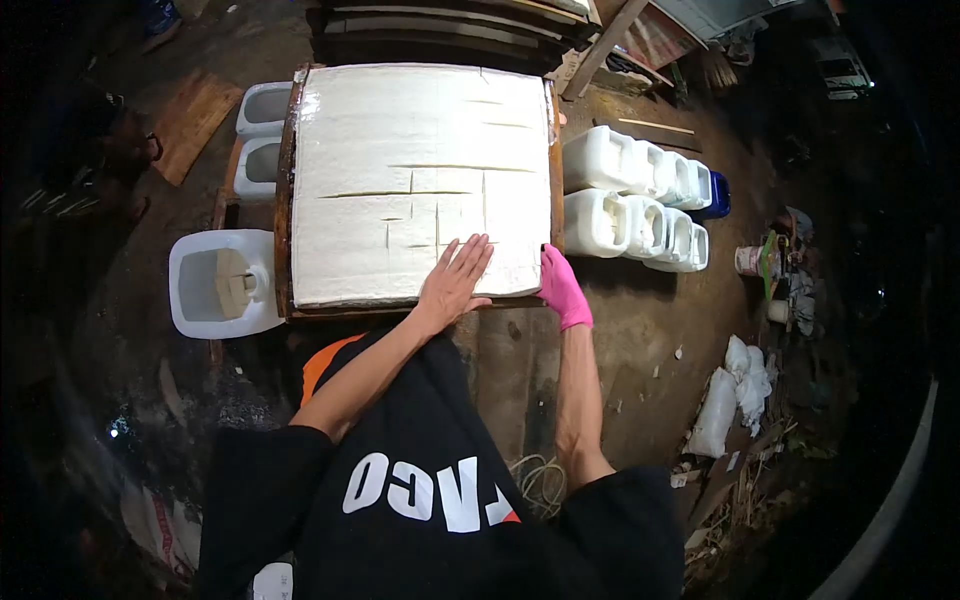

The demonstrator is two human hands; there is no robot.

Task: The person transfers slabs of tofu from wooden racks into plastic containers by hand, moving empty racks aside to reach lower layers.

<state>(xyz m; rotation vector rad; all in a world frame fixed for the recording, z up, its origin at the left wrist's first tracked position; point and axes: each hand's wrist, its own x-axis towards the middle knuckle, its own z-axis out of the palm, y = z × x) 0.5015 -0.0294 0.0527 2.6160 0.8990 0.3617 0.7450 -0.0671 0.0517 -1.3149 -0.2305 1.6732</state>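
A large white slab that looks like tofu (400,120) lies on a wood-edged board (284,220) in front of me. Several straight cuts run through its middle and near part. My left hand (457,280) is bare and rests flat on the near part of the slab, fingers stretched out. In a pink glove, my right hand (563,292) is at the slab's near right corner, its fingers drawn together. A small dark bit shows by its fingertips; what it is I cannot make out.
A cut-open white jerrycan (180,290) with pale blocks inside stands left of the board, two more containers (263,125) behind it. Several white jerrycans (597,225) stand in rows at the right. White sacks (713,412) and wood scraps lie on the floor farther right.
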